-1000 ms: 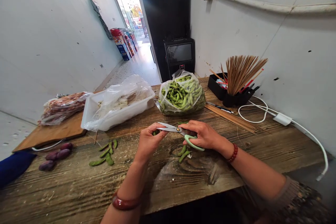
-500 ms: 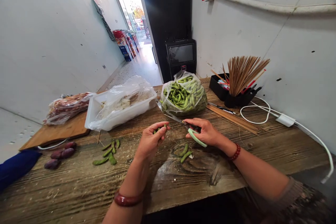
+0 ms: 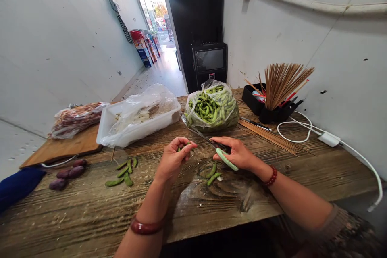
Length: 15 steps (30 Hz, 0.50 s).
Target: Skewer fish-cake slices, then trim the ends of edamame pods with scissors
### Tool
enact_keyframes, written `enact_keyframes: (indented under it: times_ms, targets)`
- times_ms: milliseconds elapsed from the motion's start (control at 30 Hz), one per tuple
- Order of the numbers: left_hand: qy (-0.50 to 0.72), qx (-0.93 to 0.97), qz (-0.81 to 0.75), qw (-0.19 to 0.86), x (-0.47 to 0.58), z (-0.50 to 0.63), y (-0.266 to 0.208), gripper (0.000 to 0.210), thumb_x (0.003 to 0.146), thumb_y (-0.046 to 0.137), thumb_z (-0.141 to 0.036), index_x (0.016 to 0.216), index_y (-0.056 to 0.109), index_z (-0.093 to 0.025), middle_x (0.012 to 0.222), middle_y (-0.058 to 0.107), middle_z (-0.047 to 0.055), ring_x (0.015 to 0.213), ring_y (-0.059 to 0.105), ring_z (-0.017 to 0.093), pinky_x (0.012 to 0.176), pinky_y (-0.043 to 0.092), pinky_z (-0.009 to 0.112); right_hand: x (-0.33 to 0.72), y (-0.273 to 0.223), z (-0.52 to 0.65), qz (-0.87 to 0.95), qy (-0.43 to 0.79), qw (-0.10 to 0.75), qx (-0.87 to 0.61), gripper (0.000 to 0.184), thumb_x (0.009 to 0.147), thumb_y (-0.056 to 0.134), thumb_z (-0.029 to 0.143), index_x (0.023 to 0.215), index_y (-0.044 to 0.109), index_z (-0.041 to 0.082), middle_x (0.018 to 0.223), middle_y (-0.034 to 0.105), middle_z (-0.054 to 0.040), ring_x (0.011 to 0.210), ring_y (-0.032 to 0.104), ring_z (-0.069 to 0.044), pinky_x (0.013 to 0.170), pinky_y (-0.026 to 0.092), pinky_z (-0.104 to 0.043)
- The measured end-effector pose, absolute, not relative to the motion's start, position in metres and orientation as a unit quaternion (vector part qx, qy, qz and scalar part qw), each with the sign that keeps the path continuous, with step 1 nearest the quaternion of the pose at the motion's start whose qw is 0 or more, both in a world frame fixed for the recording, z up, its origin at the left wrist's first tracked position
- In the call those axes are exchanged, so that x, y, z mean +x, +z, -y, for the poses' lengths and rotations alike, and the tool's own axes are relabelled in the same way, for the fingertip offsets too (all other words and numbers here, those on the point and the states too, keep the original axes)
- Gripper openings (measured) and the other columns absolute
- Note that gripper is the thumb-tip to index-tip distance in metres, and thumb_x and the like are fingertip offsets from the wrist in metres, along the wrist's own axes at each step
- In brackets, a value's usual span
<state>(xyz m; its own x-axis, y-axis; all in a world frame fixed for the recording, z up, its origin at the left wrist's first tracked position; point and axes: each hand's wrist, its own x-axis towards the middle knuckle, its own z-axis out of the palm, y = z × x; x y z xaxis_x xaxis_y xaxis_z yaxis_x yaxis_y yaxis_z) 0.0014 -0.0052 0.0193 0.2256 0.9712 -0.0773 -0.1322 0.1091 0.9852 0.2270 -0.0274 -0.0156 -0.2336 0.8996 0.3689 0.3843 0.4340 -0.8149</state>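
My left hand (image 3: 177, 157) is closed around a green edamame pod (image 3: 188, 145), mostly hidden by the fingers. A pair of scissors (image 3: 227, 159) with pale green handle trim is gripped in my right hand (image 3: 238, 154), its blades pointing up and left toward the bag. Two pods (image 3: 213, 175) lie on the wood below and between my hands. To the left of my left hand is a small group of pods (image 3: 123, 172). Beyond the scissors stands a clear plastic bag (image 3: 228, 107) full of edamame.
A white tub (image 3: 121, 139) under plastic film stands left of the bag. Farther left are a cutting board (image 3: 63, 151) with bagged meat (image 3: 78, 121), and several purple oblong items (image 3: 71, 172). Skewers (image 3: 279, 86) stand in a black holder (image 3: 267, 115) at right, near a white cable (image 3: 350, 145).
The fingers of my left hand have shifted slightly around the pod. My right hand and the scissors stay almost in place; the view has tilted a little.
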Motion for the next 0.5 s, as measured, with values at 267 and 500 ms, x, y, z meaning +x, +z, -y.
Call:
enact_keyframes:
  times_ms: [267, 500]
  targets:
    - [0.468, 0.442, -0.451, 0.617, 0.0061, 0.0067, 0.0193, 0.034, 0.060, 0.083, -0.033, 0.081, 0.063, -0.014, 0.066, 0.063, -0.001, 0.046, 0.044, 0.003, 0.040, 0.025, 0.014, 0.2229, -0.0167, 0.0304, 0.748, 0.299, 0.410, -0.427, 0.054, 0.073, 0.078, 0.033, 0.122, 0.064, 0.016, 0.115, 0.069, -0.0117, 0.098, 0.067, -0.022, 0.086, 0.053, -0.033]
    - [0.485, 0.450, -0.444, 0.604, 0.0064, 0.0066, 0.0191, 0.030, 0.059, 0.084, -0.029, 0.077, 0.064, -0.015, 0.066, 0.058, -0.004, 0.047, 0.044, 0.003, 0.041, 0.027, 0.014, 0.2230, -0.0152, 0.0321, 0.782, 0.250, 0.388, -0.419, 0.053, 0.075, 0.076, 0.032, 0.124, 0.062, 0.016, 0.095, 0.070, -0.0073, 0.074, 0.060, -0.015, 0.070, 0.049, -0.027]
